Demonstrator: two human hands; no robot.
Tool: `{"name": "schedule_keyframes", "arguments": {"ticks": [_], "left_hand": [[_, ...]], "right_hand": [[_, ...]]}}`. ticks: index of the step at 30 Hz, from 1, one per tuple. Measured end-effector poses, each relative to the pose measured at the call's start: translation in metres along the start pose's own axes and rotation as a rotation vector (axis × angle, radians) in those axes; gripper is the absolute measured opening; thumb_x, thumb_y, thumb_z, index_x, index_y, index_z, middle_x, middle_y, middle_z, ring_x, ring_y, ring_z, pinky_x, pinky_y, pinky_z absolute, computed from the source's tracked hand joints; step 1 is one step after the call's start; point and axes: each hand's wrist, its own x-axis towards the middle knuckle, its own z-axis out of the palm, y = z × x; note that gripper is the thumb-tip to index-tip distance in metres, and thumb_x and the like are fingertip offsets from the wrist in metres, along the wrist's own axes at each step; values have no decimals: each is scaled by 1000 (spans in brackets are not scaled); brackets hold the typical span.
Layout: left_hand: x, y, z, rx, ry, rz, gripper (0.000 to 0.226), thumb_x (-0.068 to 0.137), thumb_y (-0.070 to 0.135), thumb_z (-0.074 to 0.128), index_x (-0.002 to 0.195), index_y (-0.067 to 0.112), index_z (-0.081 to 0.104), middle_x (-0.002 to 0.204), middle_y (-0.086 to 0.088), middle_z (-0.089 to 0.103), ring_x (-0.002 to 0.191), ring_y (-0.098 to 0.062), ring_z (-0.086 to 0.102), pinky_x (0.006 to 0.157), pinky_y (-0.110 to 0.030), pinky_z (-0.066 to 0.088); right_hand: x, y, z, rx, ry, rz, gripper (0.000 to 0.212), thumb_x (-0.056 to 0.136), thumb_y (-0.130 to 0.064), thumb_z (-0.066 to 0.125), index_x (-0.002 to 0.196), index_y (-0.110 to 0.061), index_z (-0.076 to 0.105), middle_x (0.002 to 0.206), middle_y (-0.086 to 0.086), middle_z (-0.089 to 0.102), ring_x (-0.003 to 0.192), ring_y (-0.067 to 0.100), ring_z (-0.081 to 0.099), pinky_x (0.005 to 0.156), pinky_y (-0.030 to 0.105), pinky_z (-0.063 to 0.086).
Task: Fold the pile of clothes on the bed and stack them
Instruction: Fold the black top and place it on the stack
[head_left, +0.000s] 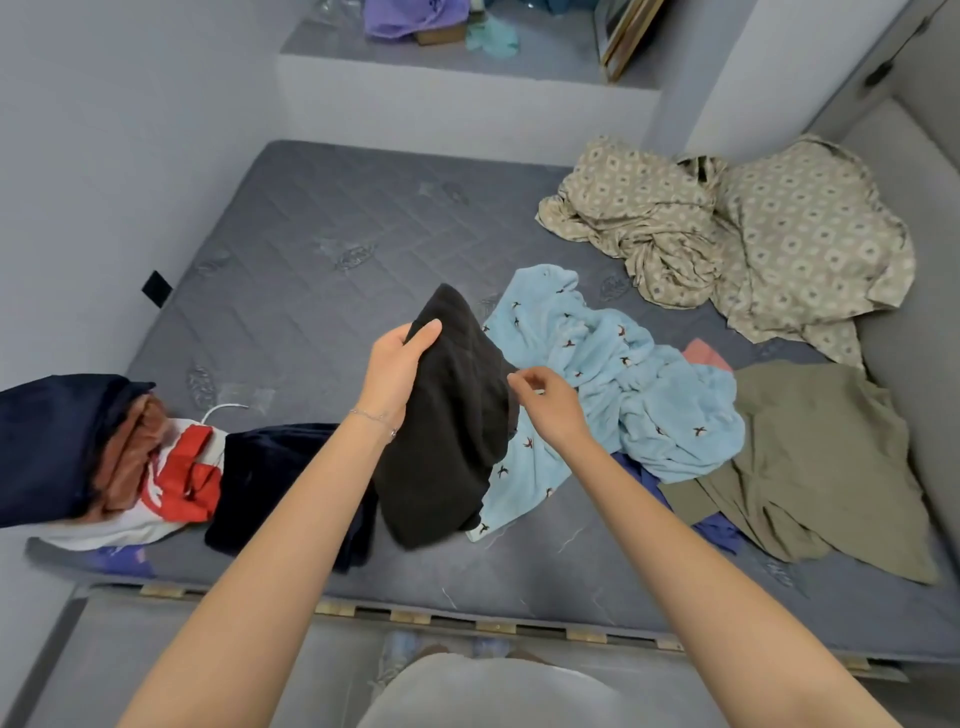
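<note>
1. Head view: my left hand (397, 371) grips the black garment (447, 415) at its upper edge, thumb over the top and fingers behind the cloth. The garment hangs bunched above the bed (311, 249), just in front of the blue garment (623, 374).
2. My right hand (545, 402) sits at the black garment's right edge with thumb and forefinger drawn together as for a pinch. I cannot tell whether any cloth is between them.
3. Handling, as I judge it: the black garment is soft and limp, with a dull, knit-like face that should not slip. It drapes in thick folds, so I take it for light to moderate in weight, with no risk of damage. It keeps no shape of its own, so a single grip leaves it a lump.
4. Where to hold: I'd find two corners of one hem, or the shoulders, and take one in each hand, well apart. I'd let it hang flat before laying it on a bare part of the bed to fold.
5. The stack (67, 441) lies at the bed's left edge, with a navy garment (280, 467) beside it. The blue garment, an olive garment (810, 467) and a patterned sheet (753, 228) lie unfolded to the right.
</note>
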Motion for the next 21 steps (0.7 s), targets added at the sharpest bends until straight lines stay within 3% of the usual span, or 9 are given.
{"name": "schedule_keyframes", "arguments": {"ticks": [4,8,11,14,16,18,21], "left_hand": [[13,-14,10,128,-57,-24,34,96,28,60,103,-5,66,95,-12,69,87,-19,63,92,-42,52],[15,-26,10,199,-223,-29,24,100,24,53,99,9,71,92,0,74,84,-8,68,77,-21,53],[19,-33,-4,261,-347,-54,24,102,23,49,103,11,70,93,3,73,84,-5,67,75,-14,50],[32,-44,-26,337,-491,-82,28,104,23,46,120,11,65,111,0,70,102,-7,65,89,-16,49],[42,-48,-42,348,-575,-147,39,103,23,47,141,17,51,125,3,63,115,-6,59,102,-22,44],[50,-48,-60,370,-602,-205,47,103,23,47,149,27,37,118,4,58,110,-3,57,103,-22,41],[58,-51,-90,392,-602,-242,39,105,24,42,142,32,45,115,7,63,109,-8,59,97,-23,44]], "right_hand": [[4,-23,11,199,-50,17,30,100,-46,45,112,-21,59,108,-4,64,97,16,65,87,30,53],[15,-42,29,350,-153,156,56,98,-62,34,122,-18,59,113,1,68,103,17,66,87,34,55],[22,-45,44,346,-150,214,60,94,-66,40,117,-15,63,109,4,70,103,18,66,85,34,56],[27,-46,69,331,-41,250,56,90,-62,52,96,-8,65,91,8,69,91,23,68,93,45,54],[26,-46,87,362,50,286,45,95,-53,52,85,-10,62,83,7,66,86,24,66,93,48,52],[25,-43,103,420,100,318,38,100,-42,49,79,-13,59,83,8,64,86,25,64,91,47,51],[25,-41,123,419,171,350,37,102,-33,47,69,-16,45,74,7,51,73,22,54,80,51,49]]}}
